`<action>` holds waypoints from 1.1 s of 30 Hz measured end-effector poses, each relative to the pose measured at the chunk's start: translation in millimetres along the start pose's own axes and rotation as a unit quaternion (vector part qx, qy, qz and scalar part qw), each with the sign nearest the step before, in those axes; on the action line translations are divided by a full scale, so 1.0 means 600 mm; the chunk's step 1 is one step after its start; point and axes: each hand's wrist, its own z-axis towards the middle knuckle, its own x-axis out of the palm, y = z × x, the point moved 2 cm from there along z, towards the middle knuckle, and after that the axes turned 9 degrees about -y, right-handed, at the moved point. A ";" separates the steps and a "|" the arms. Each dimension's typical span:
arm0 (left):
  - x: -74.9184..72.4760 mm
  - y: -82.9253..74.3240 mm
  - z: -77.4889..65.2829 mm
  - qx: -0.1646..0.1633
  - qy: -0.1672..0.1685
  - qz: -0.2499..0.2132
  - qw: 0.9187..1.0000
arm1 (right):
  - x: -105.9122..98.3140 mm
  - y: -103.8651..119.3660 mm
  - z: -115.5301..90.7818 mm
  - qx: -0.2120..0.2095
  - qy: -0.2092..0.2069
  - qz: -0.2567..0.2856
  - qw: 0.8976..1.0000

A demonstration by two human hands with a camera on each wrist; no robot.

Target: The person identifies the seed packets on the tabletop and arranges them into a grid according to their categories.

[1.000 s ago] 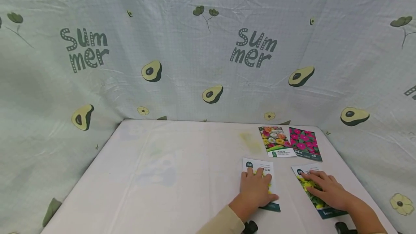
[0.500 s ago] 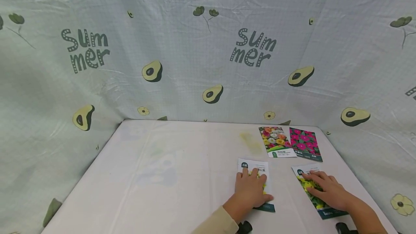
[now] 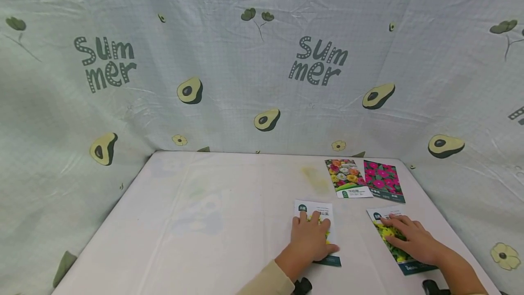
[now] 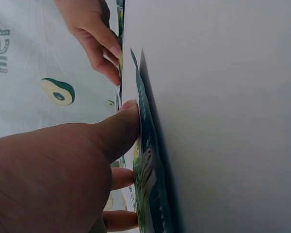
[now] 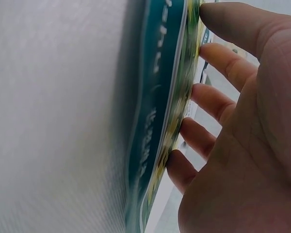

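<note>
My left hand presses its spread fingertips on a flat packet with yellow flowers, which has a white top and a dark green bottom band. In the left wrist view the thumb and fingertips touch the face of this packet, and its edge lifts slightly off the table. To the right, my right hand rests on a second yellow-flowered packet, lying at a slant. The right wrist view shows all its fingertips touching that packet. Both hands cover much of the pictures.
Behind the hands lie a packet with multicoloured flowers and a packet with magenta flowers, their edges meeting. The white table stretches to the left. A printed avocado curtain borders the table's back and sides.
My left hand has slid left, dragging its packet along the table away from the other one. My right hand and its packet have stayed in place.
</note>
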 end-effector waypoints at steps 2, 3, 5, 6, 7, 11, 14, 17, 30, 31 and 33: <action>0.001 0.004 -0.001 0.000 0.001 -0.002 1.000 | 0.000 0.001 0.000 0.002 0.001 0.000 1.000; 0.001 0.005 -0.001 0.001 0.002 -0.004 1.000 | -0.001 0.002 0.000 0.002 0.002 0.001 1.000; 0.002 0.007 -0.002 0.002 0.005 -0.006 1.000 | 0.001 0.001 -0.001 0.002 0.002 0.000 1.000; 0.001 0.009 -0.003 0.003 0.005 -0.006 1.000 | 0.001 0.000 -0.001 0.003 0.003 -0.001 1.000; 0.002 0.010 -0.003 0.004 0.005 -0.006 1.000 | 0.002 0.000 -0.001 0.002 0.003 -0.002 1.000; -0.001 0.013 -0.006 0.004 0.007 -0.006 1.000 | 0.002 -0.001 -0.001 0.002 0.001 -0.003 1.000; -0.003 0.015 -0.007 0.006 0.008 -0.007 1.000 | 0.001 -0.001 -0.001 0.002 -0.002 -0.004 1.000; -0.002 0.018 -0.007 0.009 0.010 -0.009 1.000 | 0.002 -0.003 0.000 -0.002 -0.005 -0.008 1.000; -0.007 0.027 -0.014 0.006 0.000 -0.024 1.000 | 0.000 -0.002 0.000 -0.007 -0.015 -0.009 1.000; -0.004 0.027 -0.013 0.007 -0.001 -0.023 1.000 | 0.000 -0.002 -0.001 -0.007 -0.015 -0.009 1.000; 0.000 0.029 -0.012 0.006 -0.002 -0.021 1.000 | 0.000 -0.002 -0.001 -0.008 -0.016 -0.008 1.000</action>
